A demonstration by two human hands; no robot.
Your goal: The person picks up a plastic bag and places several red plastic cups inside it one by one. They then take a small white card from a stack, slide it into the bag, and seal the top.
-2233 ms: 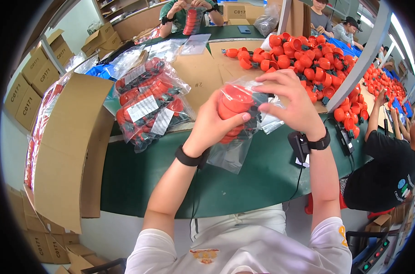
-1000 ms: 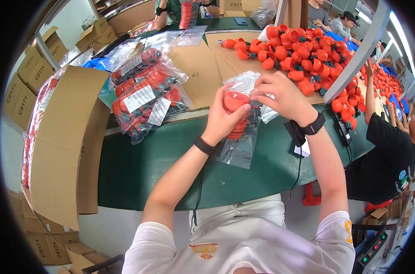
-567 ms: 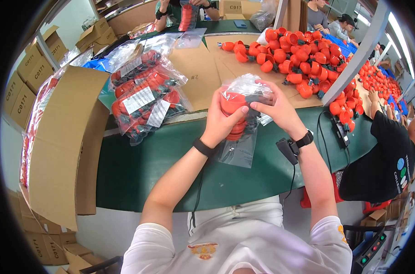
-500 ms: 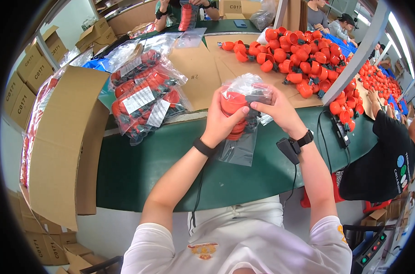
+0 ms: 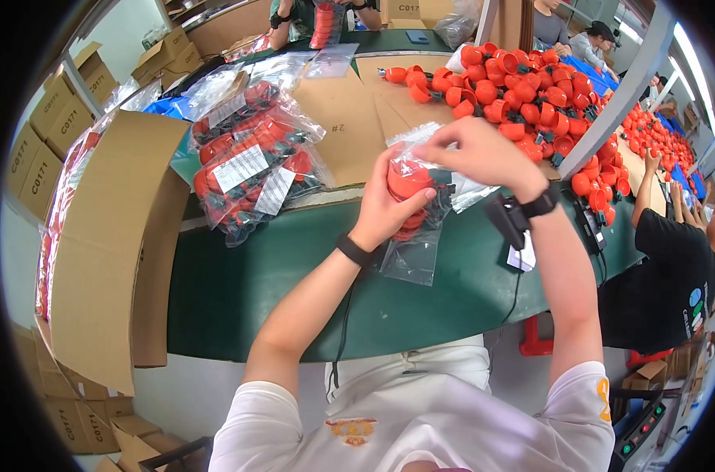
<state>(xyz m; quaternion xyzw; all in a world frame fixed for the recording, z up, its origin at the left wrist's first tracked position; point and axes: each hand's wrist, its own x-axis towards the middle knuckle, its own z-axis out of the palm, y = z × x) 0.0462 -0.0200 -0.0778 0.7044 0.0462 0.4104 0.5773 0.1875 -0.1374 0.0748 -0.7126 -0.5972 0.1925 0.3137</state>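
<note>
My left hand [image 5: 389, 200] is wrapped round a clear plastic bag [image 5: 414, 256] over the green table, thumb across its front. Inside the bag sits a stack of red cup-shaped parts [image 5: 407, 182] with dark fittings along their right side. My right hand [image 5: 483, 153] arches over the top of the bag, its fingers bent and closed at the gathered plastic of the mouth. The fingertips are partly hidden behind the hand. A black device with a cable hangs at my right wrist.
Filled bags [image 5: 255, 161] with white labels lie left on the table, beside a tall open carton [image 5: 109, 252]. A heap of red cups [image 5: 522, 94] covers the back right, by a slanted grey post [image 5: 621, 90]. A white slip [image 5: 522, 253] lies below my right wrist. Co-workers sit across and right.
My right hand has left the bag's right side and risen over its mouth, turning back-up. My left hand keeps its hold on the bag. The white slip has come into view.
</note>
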